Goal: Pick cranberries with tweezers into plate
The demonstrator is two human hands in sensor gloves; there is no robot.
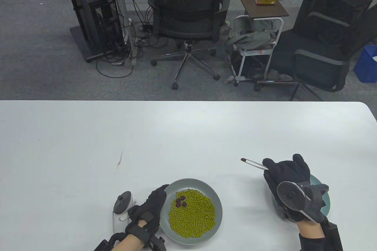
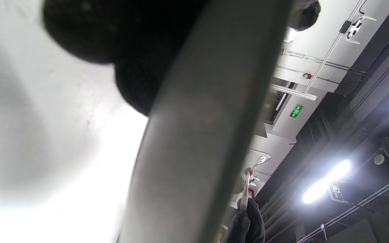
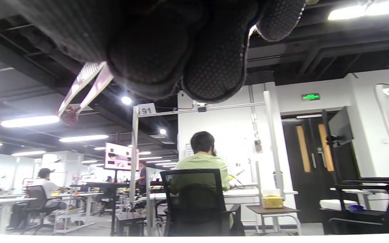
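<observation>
A grey plate (image 1: 216, 201) near the table's front edge holds a heap of green beans (image 1: 193, 215) and a few dark red cranberries (image 1: 180, 201) at its upper left. My left hand (image 1: 157, 196) grips the plate's left rim; in the left wrist view the rim (image 2: 198, 135) runs between my fingers (image 2: 130, 50). My right hand (image 1: 268, 165) holds metal tweezers (image 1: 255, 164) above the table, right of the plate. A cranberry (image 1: 243, 160) is pinched in their tips. It also shows in the right wrist view (image 3: 68, 118), with the tweezers (image 3: 86, 86) below my fingers (image 3: 211, 67).
A second blue-grey plate (image 1: 325, 205) lies under my right hand, mostly hidden. A small brown mark (image 1: 120, 159) is on the white table (image 1: 117, 130). Office chairs and a cart stand beyond the far edge.
</observation>
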